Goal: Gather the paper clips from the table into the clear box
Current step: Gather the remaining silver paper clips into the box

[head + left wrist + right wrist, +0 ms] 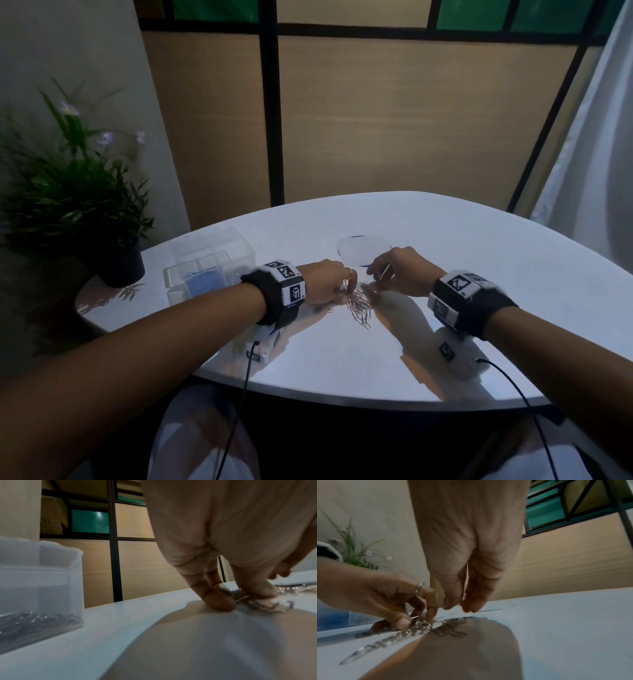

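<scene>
No readable writing. One heap of silver clips (356, 305) lies on the table (445, 274), right of the box (212, 263). Left hand (325, 279) pinches clips; right hand (399, 270) pinches one.

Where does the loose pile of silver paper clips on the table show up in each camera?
Head: paper clip pile at centre, between the hands.
Left wrist: right of centre, under the left hand's fingers.
Right wrist: lower left, by the left hand.
Shared landmark: white table.
</scene>
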Motion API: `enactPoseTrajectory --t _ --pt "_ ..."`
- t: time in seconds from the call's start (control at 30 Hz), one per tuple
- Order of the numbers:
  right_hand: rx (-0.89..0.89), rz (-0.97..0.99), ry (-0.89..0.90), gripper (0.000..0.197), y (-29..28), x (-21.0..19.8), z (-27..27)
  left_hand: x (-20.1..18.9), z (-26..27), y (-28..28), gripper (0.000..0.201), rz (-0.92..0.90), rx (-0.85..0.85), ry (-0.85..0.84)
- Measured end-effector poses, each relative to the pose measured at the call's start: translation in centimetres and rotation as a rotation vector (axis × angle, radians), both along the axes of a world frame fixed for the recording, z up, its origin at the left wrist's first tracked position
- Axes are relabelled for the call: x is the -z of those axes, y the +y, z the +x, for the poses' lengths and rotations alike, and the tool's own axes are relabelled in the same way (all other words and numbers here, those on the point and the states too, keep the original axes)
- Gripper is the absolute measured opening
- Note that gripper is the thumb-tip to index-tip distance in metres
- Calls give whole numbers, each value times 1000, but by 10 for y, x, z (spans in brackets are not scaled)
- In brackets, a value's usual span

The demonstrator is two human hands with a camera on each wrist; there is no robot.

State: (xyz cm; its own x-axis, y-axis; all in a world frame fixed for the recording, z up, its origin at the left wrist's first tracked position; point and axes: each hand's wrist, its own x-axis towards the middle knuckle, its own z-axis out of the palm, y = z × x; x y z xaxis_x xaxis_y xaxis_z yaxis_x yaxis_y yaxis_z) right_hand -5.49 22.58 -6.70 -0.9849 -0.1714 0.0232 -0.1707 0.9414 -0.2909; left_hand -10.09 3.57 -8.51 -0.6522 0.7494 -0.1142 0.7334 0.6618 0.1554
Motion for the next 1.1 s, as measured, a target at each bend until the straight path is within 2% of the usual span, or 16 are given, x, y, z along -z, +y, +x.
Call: enactPoseTrajectory --t 0.07,0.2,0.23,0.27,0.37,0.43,0.53,0.73,0.83,0.93,1.1 --pt "11 53 -38 42 -8 -1 0 2 -3 2 19 1 -39 23" --pt "44 269 -218 97 -24 22 1 3 -10 4 18 42 -85 58" --pt "24 336 -225 98 -27 28 -1 1 -11 3 19 58 -93 61" --pt "-1 380 -222 90 -28 33 -2 -3 -13 1 19 75 -103 58" --pt "-90 500 -130 45 -32 27 4 -20 -17 -6 16 114 -105 32" --pt "-116 514 -31 30 -35 23 8 -37 -20 -14 6 168 -109 -35" --pt "-95 456 33 27 -39 21 12 -66 -30 -38 6 241 -136 -88" --pt "-74 357 8 25 -46 11 8 -107 -49 -107 17 263 -241 -95" --pt "-20 283 35 22 -43 3 -1 -107 -54 -133 8 256 -320 -85" --pt "-16 219 100 22 -47 -16 -16 -99 -56 -149 10 176 -371 -76" --pt "-140 53 193 13 -104 -57 -36 -74 -59 -154 12 9 -410 -138"
